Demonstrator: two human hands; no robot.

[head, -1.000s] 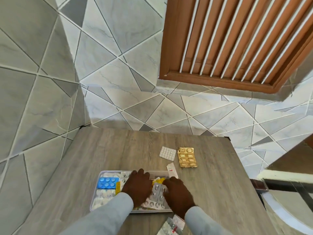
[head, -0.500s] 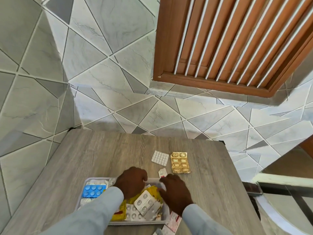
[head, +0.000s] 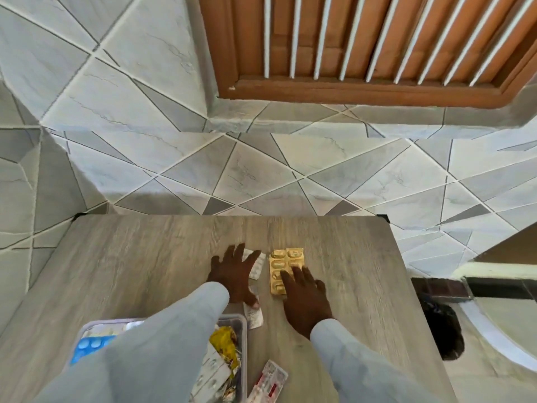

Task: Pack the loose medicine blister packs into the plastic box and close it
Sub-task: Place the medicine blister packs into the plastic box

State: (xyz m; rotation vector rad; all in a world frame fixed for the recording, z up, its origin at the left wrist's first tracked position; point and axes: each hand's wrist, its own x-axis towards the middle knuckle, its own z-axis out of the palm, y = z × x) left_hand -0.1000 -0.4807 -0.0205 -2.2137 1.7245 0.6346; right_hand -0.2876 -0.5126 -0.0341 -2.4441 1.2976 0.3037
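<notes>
We see a grey wood-grain table point(head: 145, 257), a gold blister pack point(head: 283, 264), a blue pack point(head: 87, 346) and yellow wrapper point(head: 225, 344) in the clear box point(head: 243, 330), pale grey sleeves point(head: 162, 344), grey triangle-patterned tiles point(head: 261, 175), brown shutter point(head: 377, 39).

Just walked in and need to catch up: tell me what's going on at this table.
A person is packing loose blister packs into a plastic box at the near edge of the wooden table. Both hands are out past the box: the left hand lies spread over a white blister pack, the right hand rests its fingers on a gold blister pack. The box already holds several packs and has no lid on. A red-and-white pack lies beside it.
</notes>
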